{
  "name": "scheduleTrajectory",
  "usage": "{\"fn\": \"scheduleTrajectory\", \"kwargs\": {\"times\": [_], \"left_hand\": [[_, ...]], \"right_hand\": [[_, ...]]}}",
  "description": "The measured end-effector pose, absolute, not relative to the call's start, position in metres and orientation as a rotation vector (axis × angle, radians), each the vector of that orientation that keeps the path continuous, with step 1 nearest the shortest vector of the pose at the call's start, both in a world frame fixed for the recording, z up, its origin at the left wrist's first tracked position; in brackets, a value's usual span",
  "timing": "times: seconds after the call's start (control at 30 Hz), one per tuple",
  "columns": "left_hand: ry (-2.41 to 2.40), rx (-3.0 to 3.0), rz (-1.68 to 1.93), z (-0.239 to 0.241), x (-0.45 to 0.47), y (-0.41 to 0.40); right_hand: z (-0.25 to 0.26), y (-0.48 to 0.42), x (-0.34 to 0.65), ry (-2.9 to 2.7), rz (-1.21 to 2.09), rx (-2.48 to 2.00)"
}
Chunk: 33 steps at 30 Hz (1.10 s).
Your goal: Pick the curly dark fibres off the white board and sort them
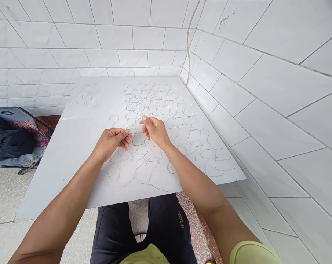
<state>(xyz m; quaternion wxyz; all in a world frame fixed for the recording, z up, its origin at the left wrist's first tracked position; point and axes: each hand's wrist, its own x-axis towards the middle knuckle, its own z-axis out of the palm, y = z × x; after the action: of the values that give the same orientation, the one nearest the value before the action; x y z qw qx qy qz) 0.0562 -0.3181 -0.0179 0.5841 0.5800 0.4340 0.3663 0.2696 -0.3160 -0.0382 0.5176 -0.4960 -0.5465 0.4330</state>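
Strands, perhaps wire, lie across the board, walls behind and at right.

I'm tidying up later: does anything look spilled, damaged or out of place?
Nothing plainly looks spilled or broken. Dark marks near the top of the right-hand wall stand out against its mostly plain surface. A small group of thin strands lies apart at the far left of the board, though that may be deliberate.

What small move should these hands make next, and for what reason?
Perhaps the right hand should move slightly toward the left hand: both seem pinched but stand apart over the pale board, where thin curved strands lie, and closing the gap might let them work one together. No held strand shows clearly.
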Motion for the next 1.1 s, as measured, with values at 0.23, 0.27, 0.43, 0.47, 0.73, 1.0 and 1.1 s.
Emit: {"fn": "scheduleTrajectory", "kwargs": {"times": [0.23,0.27,0.43,0.47,0.73,1.0,1.1], "left_hand": [[0.925,1.428,0.819,-0.014,0.057,-0.321],[0.912,1.446,0.799,-0.014,0.057,-0.322],[0.83,1.563,0.67,-0.011,0.058,-0.326],[0.822,1.585,0.652,-0.01,0.058,-0.326],[0.838,1.645,0.611,-0.011,0.056,-0.322],[0.868,1.583,0.653,-0.014,0.057,-0.32],[0.915,1.579,0.71,-0.013,0.059,-0.322]], "right_hand": [[-0.041,-0.308,0.276,-1.192,0.815,-1.237],[-0.04,-0.308,0.277,-1.191,0.815,-1.203],[-0.031,-0.312,0.278,-1.181,1.057,-0.983],[-0.03,-0.313,0.278,-1.185,1.134,-0.952],[-0.027,-0.312,0.281,-1.228,1.374,-0.826],[-0.023,-0.313,0.283,-1.227,1.335,-0.849],[-0.022,-0.315,0.282,-1.248,1.28,-0.855]]}}
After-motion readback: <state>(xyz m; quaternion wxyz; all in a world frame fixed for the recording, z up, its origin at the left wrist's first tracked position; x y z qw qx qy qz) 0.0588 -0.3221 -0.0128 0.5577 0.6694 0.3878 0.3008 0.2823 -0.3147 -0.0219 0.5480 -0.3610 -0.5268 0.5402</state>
